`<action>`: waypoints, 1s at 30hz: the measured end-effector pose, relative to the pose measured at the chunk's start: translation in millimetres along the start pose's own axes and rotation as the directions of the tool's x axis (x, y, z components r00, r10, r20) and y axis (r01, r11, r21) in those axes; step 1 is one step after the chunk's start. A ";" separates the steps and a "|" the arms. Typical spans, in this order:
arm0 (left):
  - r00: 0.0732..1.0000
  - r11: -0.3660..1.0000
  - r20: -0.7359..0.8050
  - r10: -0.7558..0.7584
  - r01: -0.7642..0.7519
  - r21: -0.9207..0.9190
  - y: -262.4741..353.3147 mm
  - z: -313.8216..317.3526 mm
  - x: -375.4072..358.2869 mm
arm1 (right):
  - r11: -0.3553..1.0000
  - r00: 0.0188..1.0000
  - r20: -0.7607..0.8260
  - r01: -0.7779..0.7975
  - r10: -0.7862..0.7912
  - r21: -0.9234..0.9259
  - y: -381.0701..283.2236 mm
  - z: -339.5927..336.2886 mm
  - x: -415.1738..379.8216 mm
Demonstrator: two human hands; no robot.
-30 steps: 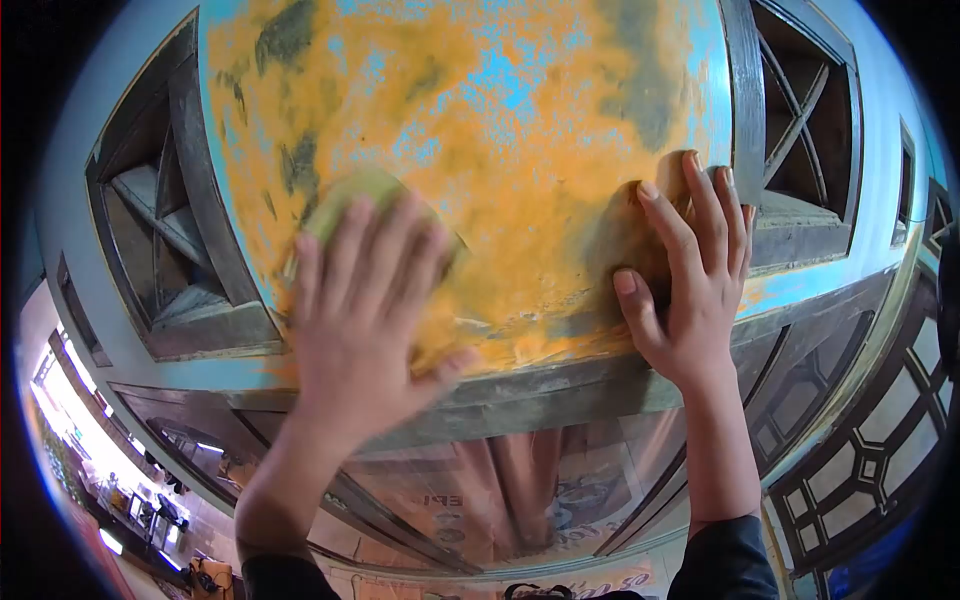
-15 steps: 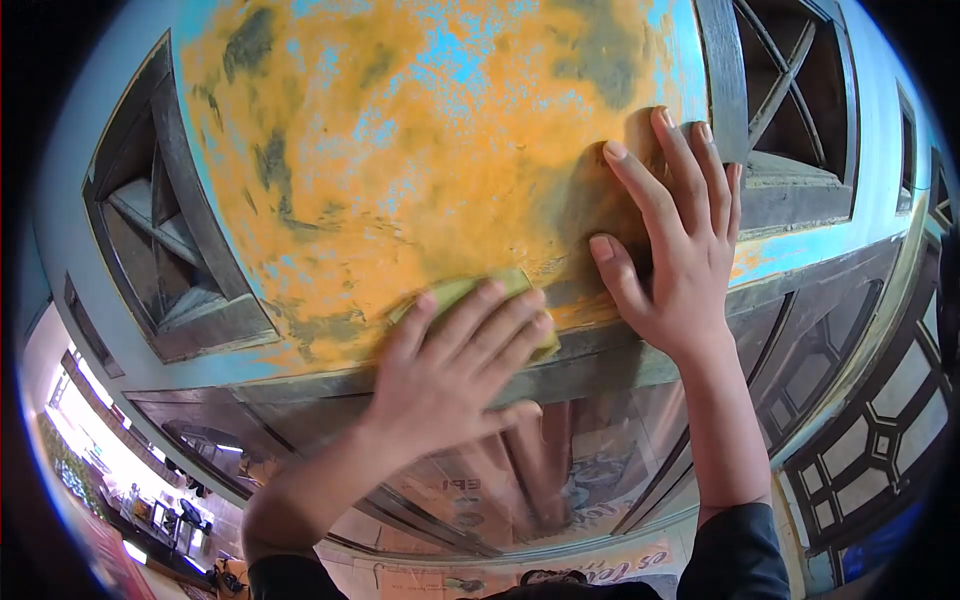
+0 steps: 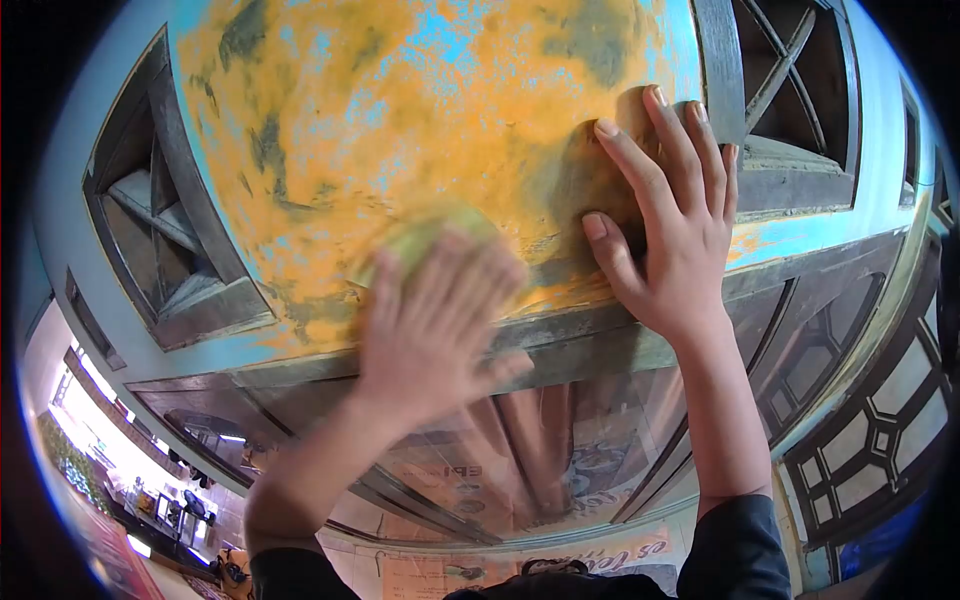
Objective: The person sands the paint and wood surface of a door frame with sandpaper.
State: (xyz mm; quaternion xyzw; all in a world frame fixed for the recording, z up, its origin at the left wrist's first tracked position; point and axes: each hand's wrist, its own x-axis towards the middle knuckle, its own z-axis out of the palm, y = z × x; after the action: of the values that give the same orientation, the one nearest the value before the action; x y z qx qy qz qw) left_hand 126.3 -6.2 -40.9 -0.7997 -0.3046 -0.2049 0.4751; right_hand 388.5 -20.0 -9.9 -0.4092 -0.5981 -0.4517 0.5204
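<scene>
My left hand [image 3: 435, 330], smeared by motion, presses a yellow-green sheet of sandpaper [image 3: 440, 235] flat against the wall panel. Its fingers lie over the sandpaper, with the thumb held away to the right. The wall panel [image 3: 400, 160] carries patchy orange paint, with light-blue and dark grey areas showing through. Higher and to the right, my right hand [image 3: 670, 220] rests on the panel, fingers spread and empty. Part of the sandpaper is hidden under my left fingers.
Dark-framed openings with crossed bars stand at left [image 3: 165, 200] and right [image 3: 800, 100]. A dark wooden beam [image 3: 570, 335] runs below the panel, above glass panes. Printed sheets [image 3: 430, 575] lie on the floor. A patterned dark door [image 3: 880, 430] is at lower right.
My left hand has moved the sandpaper up and to the left over the orange panel. My right hand stays on the wall, slightly higher in view.
</scene>
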 end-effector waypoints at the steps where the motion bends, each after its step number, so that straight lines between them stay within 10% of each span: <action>1: 0.998 0.998 -0.020 0.058 -0.057 0.035 0.3 0.5 0.2 | 1.000 1.000 0.000 -0.004 0.004 0.001 -0.7 0.2 -0.6; 3: 0.983 0.980 -0.057 0.174 -0.167 0.106 -2.0 1.6 5.2 | 1.000 1.000 0.003 -0.008 0.008 -0.004 -0.5 -0.7 -0.1; 7: 0.958 0.978 -0.196 -0.207 0.197 -0.070 -32.6 -32.5 36.7 | 1.000 1.000 0.013 -0.016 0.016 0.000 -1.2 -1.7 -0.7; 11: 0.973 0.974 -0.093 0.210 -0.201 0.104 16.5 -4.4 11.5 | 1.000 1.000 0.020 -0.006 0.006 0.015 0.0 -3.4 -1.4; 15: 0.965 0.983 -0.188 -0.180 0.183 -0.004 -39.9 -38.2 38.5 | 1.000 0.999 0.047 0.004 -0.005 0.008 3.0 -5.7 -1.7; 20: 0.993 0.997 -0.088 0.079 -0.077 0.023 4.4 -15.8 21.7 | 1.000 0.999 0.032 -0.001 0.001 0.025 4.1 -4.0 -2.6; 24: 0.978 0.987 -0.149 -0.143 0.153 0.054 -42.6 -39.5 40.2 | 1.000 1.000 0.030 0.002 -0.002 0.022 3.9 -4.6 -2.2; 30: 0.994 0.987 -0.041 0.097 -0.091 0.130 -8.5 -10.5 22.0 | 1.000 1.000 0.026 0.013 -0.014 0.019 5.4 -2.7 -3.0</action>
State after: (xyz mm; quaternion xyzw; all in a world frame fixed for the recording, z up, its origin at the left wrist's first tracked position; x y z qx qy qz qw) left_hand 136.2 -5.9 -17.0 -0.7761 -0.2676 -0.1811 0.5415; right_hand 394.7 -21.3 -12.1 -0.4060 -0.6120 -0.4441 0.5132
